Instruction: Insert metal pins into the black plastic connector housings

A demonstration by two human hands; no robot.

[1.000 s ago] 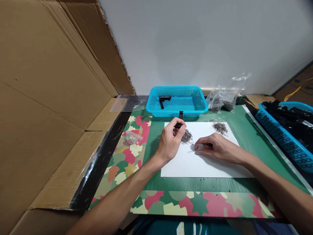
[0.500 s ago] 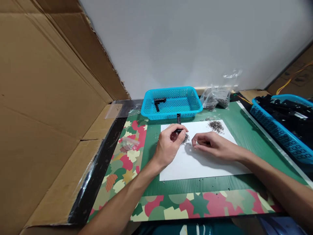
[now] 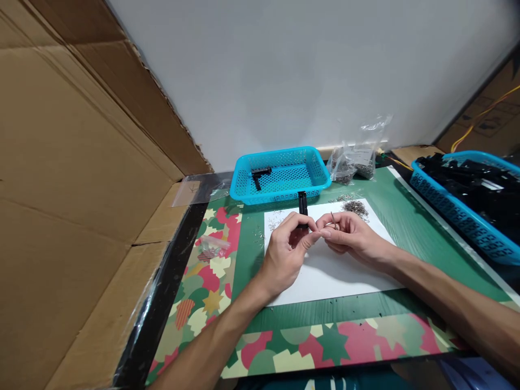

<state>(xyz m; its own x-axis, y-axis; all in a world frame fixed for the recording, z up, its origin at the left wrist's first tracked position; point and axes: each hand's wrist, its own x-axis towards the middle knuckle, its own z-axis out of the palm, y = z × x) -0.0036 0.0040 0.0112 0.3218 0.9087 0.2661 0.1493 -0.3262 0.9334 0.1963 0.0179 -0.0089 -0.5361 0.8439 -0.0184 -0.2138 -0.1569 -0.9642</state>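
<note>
Over the white sheet (image 3: 333, 281), the fingertips of both hands meet. My left hand (image 3: 284, 257) is closed around a long, narrow black plastic part (image 3: 303, 203), whose far end points up toward the basket. Closed beside it, my right hand (image 3: 357, 241) has its thumb and forefinger pinched against the left fingertips. A thin, dark curved piece (image 3: 333, 218) sticks up from the right fingers; its exact kind cannot be made out. Whatever lies between the touching fingertips is hidden. Beyond the right hand is a pile of tiny metal pieces (image 3: 355, 208).
A blue basket (image 3: 280, 199) with a few black parts stands at the back. Another blue basket (image 3: 467, 214), full of black parts, is at the right. Clear bags (image 3: 363, 162) of small metal pieces lean near the wall. Cardboard (image 3: 81, 189) walls the left side.
My right hand has moved left and now touches the left fingertips. The black part shows more of its length above my left hand. The view has shifted slightly.
</note>
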